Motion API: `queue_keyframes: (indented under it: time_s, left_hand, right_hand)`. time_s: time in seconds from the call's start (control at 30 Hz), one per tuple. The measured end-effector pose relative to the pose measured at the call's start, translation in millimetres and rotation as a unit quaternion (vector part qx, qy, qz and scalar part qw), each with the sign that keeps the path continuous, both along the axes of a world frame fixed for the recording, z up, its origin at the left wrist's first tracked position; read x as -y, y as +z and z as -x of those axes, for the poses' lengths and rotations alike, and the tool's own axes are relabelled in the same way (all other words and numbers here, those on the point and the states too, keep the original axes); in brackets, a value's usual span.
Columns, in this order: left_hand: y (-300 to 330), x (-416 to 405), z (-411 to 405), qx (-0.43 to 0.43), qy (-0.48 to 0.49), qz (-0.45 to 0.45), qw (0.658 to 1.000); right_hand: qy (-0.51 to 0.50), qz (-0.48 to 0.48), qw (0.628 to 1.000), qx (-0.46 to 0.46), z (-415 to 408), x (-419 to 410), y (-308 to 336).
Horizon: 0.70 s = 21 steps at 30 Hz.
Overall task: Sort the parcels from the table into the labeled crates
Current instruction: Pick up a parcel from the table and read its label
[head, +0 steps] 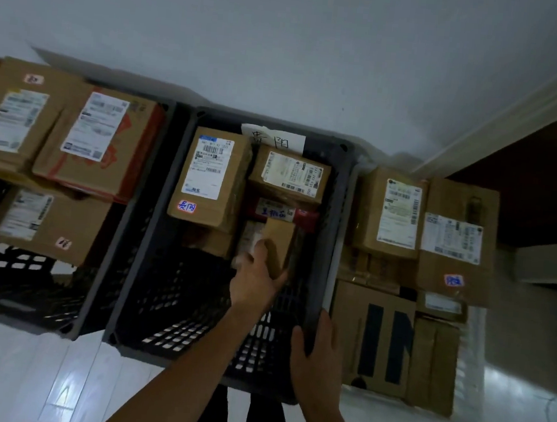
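Note:
A dark grey slatted crate (pixel 169 208) stands in the middle on the floor, with a handwritten paper label (pixel 273 139) on its far wall. Inside lie a tall brown parcel (pixel 209 178) with a red-edged sticker, a second brown parcel (pixel 290 178) and a red-printed one (pixel 280 212) beneath it. My left hand (pixel 254 279) reaches into the crate and grips a small brown parcel (pixel 279 244) low by those boxes. My right hand (pixel 318 352) grips the crate's right rim, thumb inside and fingers over the wall.
A black crate (pixel 12 271) on the left holds three brown parcels (pixel 50 221). On the right, a pale translucent crate (pixel 475 356) is packed with several cardboard boxes (pixel 394 214). A white wall runs behind, and a dark doorway (pixel 542 186) opens at right. The floor is glossy white.

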<state>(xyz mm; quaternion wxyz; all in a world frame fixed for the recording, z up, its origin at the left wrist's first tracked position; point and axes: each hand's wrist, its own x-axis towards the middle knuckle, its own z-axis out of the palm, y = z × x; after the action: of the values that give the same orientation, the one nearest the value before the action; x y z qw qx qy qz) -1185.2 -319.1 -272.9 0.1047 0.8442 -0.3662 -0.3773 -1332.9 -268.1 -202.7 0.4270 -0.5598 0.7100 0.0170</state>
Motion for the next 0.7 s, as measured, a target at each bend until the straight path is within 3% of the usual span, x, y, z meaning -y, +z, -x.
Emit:
queue_keyframes:
  time_s: [0.23,0.4,0.53,0.7]
  left_hand:
    - [-28.8,13.9,31.7,0.061,-0.054,-0.003,0.997]
    - [-50.7,15.0,42.1,0.061,-0.054,-0.006,0.997]
    - [-59.8,19.5,41.8,0.062,-0.061,-0.004,0.996]
    - [-71.7,14.1,27.6,0.072,-0.128,0.006,0.989]
  right_hand:
    - [0.032,0.020,0.999,-0.018,11.4,4.9,-14.5]
    - [0.034,0.026,0.998,-0.043,13.2,1.5,-20.7]
    - [0.016,0.083,0.995,-0.059,11.7,-4.3,-40.6]
    - [0.010,0.095,0.993,-0.072,10.0,-6.4,-46.7]
